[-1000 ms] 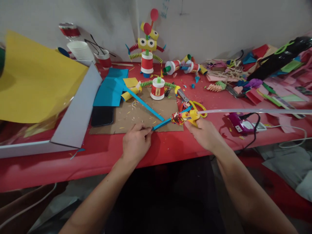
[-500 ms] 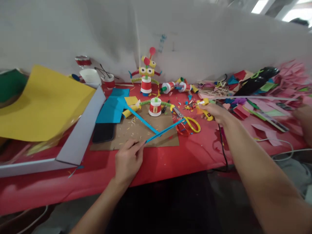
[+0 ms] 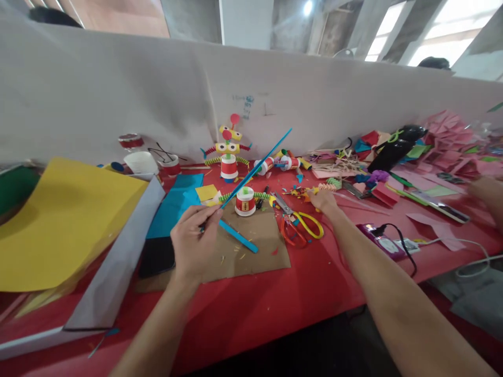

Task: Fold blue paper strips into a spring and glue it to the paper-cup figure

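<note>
My left hand (image 3: 195, 235) pinches a thin blue paper strip (image 3: 271, 153), which slants up to the right above the table. Another blue strip (image 3: 239, 236) lies flat on the cardboard (image 3: 255, 262). My right hand (image 3: 324, 200) is low over the table, its curled fingers at a cluster of small yellow and orange pieces (image 3: 299, 192); what they grip is mostly hidden. Between the hands stands a red-and-white paper cup figure (image 3: 245, 203) with green coiled arms. Scissors with red and yellow handles (image 3: 310, 224) lie with slightly parted blades right of the cardboard.
Finished cup figures (image 3: 229, 166) stand at the back, others lying beside them. Yellow paper (image 3: 66, 220) and a white box (image 3: 113, 272) fill the left, near blue paper (image 3: 173, 201) and a phone (image 3: 157, 256). A purple power strip (image 3: 379, 242), cables, black bottle (image 3: 396, 149) and pink paper occupy the right.
My view has tilted up. The strip in my left hand now points higher. My right hand has lowered leftward, and the yellow tool seen in it before is no longer plainly visible.
</note>
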Available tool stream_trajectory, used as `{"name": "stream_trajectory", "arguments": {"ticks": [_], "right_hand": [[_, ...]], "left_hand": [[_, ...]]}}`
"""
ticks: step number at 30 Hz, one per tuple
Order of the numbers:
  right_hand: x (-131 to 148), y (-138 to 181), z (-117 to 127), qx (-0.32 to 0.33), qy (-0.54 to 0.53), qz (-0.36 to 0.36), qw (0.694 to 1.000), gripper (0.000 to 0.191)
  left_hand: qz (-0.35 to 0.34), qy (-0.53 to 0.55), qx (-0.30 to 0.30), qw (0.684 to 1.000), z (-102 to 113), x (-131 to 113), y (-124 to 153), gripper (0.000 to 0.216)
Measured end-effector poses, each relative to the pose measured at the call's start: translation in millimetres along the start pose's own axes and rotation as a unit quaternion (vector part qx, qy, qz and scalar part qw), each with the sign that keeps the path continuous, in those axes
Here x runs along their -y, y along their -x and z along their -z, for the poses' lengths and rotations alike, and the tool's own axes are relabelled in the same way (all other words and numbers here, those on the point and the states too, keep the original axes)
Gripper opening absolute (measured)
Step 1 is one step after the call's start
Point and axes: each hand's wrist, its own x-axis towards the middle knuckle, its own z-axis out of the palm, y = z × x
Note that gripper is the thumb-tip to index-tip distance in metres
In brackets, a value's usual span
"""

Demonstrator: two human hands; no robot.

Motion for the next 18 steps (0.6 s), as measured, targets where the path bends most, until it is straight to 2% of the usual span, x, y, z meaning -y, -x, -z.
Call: {"name": "stream_trajectory", "arguments": {"ticks": [3, 5, 6, 7, 8, 9, 10, 12, 14, 16, 18], "right_hand": [[8.1, 22.2, 0.1, -0.079, -0.044, -0.034, 0.995, 0.039], [25.7, 44.2, 3.0, -0.100, -0.111, -0.005, 0.989, 0.036], [38.5, 57.2, 5.0, -0.095, -0.262, 0.028, 0.960, 0.031], [53.1, 71.2, 7.1, -0.052, -0.405, 0.075, 0.910, 0.027], [68.8, 85.7, 8.9, 0.039, -0.510, 0.124, 0.850, 0.025], [84.6, 99.7, 10.1, 0.126, -0.576, 0.155, 0.793, 0.027], [99.4, 112.3, 10.4, 0.188, -0.614, 0.165, 0.749, 0.028], [123.5, 130.8, 8.5, 0.249, -0.664, 0.164, 0.686, 0.027], [137.5, 139.4, 4.7, 0.234, -0.707, 0.136, 0.653, 0.021], [141.8, 140.7, 0.6, 0.202, -0.727, 0.116, 0.646, 0.013], [139.4, 138.8, -2.8, 0.184, -0.729, 0.104, 0.651, 0.009]], "left_hand": [[0.033, 0.040, 0.039, 0.998, -8.8, 9.4, 1.0, 0.012], [0.067, 0.080, 0.067, 0.992, -10.2, 16.5, 3.6, 0.013], [0.081, 0.100, 0.089, 0.988, -10.1, 18.9, 4.7, 0.013], [0.090, 0.118, 0.110, 0.983, -9.8, 20.0, 5.7, 0.013], [0.093, 0.133, 0.128, 0.978, -9.6, 19.9, 6.5, 0.012], [0.090, 0.144, 0.146, 0.975, -9.4, 18.6, 7.3, 0.012], [0.087, 0.152, 0.160, 0.971, -9.5, 16.6, 8.2, 0.011], [0.071, 0.163, 0.182, 0.967, -10.3, 11.6, 10.4, 0.012], [0.050, 0.158, 0.205, 0.965, -11.4, 7.6, 12.9, 0.012], [0.036, 0.145, 0.217, 0.965, -12.2, 5.9, 15.4, 0.013], [0.031, 0.129, 0.217, 0.967, -13.0, 6.6, 17.5, 0.014]]}}
